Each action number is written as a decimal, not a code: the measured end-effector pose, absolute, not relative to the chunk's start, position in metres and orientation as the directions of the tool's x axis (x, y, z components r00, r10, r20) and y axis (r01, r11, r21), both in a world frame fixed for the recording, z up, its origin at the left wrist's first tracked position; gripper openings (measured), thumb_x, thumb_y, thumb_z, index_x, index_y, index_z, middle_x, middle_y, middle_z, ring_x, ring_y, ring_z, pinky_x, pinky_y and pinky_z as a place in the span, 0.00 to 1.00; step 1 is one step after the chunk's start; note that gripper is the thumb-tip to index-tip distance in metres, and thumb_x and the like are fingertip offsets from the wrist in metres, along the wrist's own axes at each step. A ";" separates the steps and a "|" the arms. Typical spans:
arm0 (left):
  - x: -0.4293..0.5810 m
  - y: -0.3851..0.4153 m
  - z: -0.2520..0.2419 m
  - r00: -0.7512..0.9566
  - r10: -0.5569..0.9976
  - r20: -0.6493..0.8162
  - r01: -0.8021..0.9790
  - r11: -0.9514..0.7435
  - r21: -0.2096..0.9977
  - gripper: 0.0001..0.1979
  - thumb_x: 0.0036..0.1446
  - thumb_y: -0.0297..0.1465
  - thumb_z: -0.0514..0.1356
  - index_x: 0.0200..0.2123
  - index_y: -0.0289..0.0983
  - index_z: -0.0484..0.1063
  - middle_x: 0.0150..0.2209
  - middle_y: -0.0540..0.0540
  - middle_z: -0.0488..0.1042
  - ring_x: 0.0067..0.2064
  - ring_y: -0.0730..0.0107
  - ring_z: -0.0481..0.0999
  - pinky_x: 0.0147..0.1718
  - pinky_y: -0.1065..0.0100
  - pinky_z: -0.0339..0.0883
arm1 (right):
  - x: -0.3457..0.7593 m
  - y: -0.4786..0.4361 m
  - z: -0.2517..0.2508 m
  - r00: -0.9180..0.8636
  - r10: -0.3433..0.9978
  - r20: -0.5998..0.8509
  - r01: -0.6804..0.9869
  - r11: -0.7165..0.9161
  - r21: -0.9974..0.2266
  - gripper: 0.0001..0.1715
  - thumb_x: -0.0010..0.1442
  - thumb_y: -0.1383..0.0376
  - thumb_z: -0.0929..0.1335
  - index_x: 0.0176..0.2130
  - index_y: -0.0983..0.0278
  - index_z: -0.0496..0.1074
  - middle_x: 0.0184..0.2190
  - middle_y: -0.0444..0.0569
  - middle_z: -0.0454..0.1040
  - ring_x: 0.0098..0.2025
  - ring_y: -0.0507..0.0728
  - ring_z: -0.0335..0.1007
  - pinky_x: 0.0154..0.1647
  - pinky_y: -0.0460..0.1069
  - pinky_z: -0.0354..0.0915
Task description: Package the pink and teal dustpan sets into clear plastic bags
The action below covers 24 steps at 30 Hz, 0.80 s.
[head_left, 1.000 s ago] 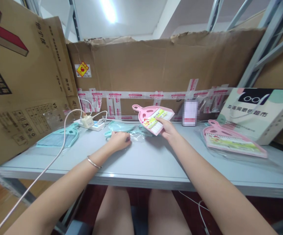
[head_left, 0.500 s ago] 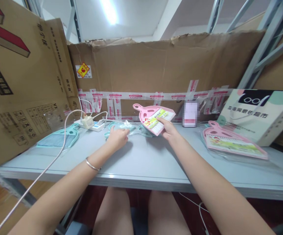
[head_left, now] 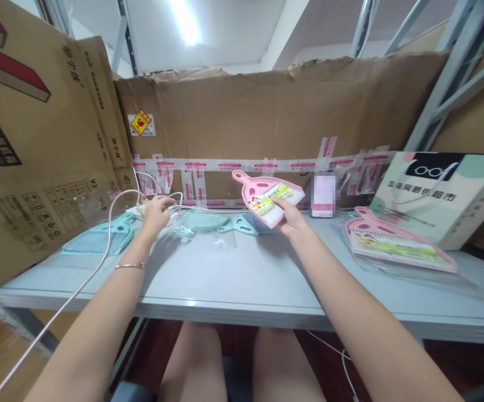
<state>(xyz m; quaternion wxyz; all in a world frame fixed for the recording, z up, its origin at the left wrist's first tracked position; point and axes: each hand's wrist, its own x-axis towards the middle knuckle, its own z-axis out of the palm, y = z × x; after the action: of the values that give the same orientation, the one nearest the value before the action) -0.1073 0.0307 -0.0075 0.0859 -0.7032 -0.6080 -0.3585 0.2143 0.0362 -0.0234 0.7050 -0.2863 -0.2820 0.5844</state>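
My right hand (head_left: pixel 291 219) is closed on a pink dustpan (head_left: pixel 254 192), lifted above the table. A white-bristled brush with a yellow-green label (head_left: pixel 269 196) sits inside the pan. At the back left, my left hand (head_left: pixel 157 212) hovers over the power strip, fingers apart and somewhat bent, with nothing visible in them. Beside it on the table lies a teal dustpan piece (head_left: pixel 206 221) with clear plastic wrap. A smaller teal brush (head_left: pixel 244 225) rests partly behind the held dustpan. Farther left is another teal dustpan with a brush (head_left: pixel 99 237).
A wrapped pink dustpan set (head_left: pixel 397 245) lies at the right, before a paper bag (head_left: pixel 439 192). A phone (head_left: pixel 324 195) leans against the back cardboard (head_left: pixel 233 123). A white cable (head_left: pixel 108 245) crosses the table's left side. A large carton (head_left: pixel 36 128) stands at left.
My left hand has moved left and back, away from the teal dustpan piece and its plastic wrap, to the power strip. The right hand's pink dustpan has shifted slightly right.
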 end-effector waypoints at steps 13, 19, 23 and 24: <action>-0.001 -0.017 -0.016 0.383 0.890 0.247 0.924 -0.368 -0.107 0.17 0.46 0.30 0.61 0.42 0.40 0.71 0.48 0.37 0.72 0.50 0.48 0.69 0.47 0.50 0.57 | 0.211 0.035 -0.026 0.137 0.989 0.050 -0.640 0.127 -0.758 0.16 0.52 0.76 0.65 0.42 0.66 0.69 0.34 0.49 0.79 0.37 0.57 0.76 0.41 0.55 0.72; -0.050 -0.003 0.042 0.244 0.826 0.508 0.925 -0.356 0.134 0.13 0.56 0.32 0.48 0.38 0.38 0.71 0.39 0.44 0.76 0.40 0.63 0.74 0.38 0.66 0.64 | 0.221 0.020 -0.006 0.126 0.986 0.114 -0.664 0.169 -0.729 0.16 0.52 0.75 0.65 0.42 0.66 0.70 0.33 0.48 0.79 0.35 0.56 0.76 0.40 0.52 0.73; -0.073 -0.003 0.092 0.181 0.888 0.423 0.821 -0.374 0.432 0.11 0.52 0.36 0.53 0.31 0.36 0.71 0.25 0.47 0.72 0.27 0.68 0.70 0.26 0.70 0.62 | 0.240 0.001 0.007 0.032 0.953 0.301 -0.632 0.252 -0.733 0.16 0.51 0.74 0.66 0.41 0.64 0.71 0.34 0.47 0.79 0.34 0.55 0.76 0.35 0.51 0.73; -0.077 -0.004 0.100 0.216 0.911 0.351 0.803 -0.370 0.468 0.11 0.51 0.38 0.54 0.30 0.37 0.71 0.23 0.48 0.71 0.26 0.69 0.69 0.25 0.70 0.61 | 0.244 -0.003 0.008 0.003 0.945 0.327 -0.597 0.264 -0.757 0.16 0.50 0.74 0.67 0.41 0.63 0.71 0.34 0.47 0.79 0.32 0.55 0.76 0.32 0.50 0.73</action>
<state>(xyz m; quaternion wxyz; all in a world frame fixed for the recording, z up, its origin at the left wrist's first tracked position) -0.0765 -0.0044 0.1002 -0.0926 -0.7742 -0.5534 -0.2928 0.2444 -0.0029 0.0078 0.6769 -0.2084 -0.4171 0.5695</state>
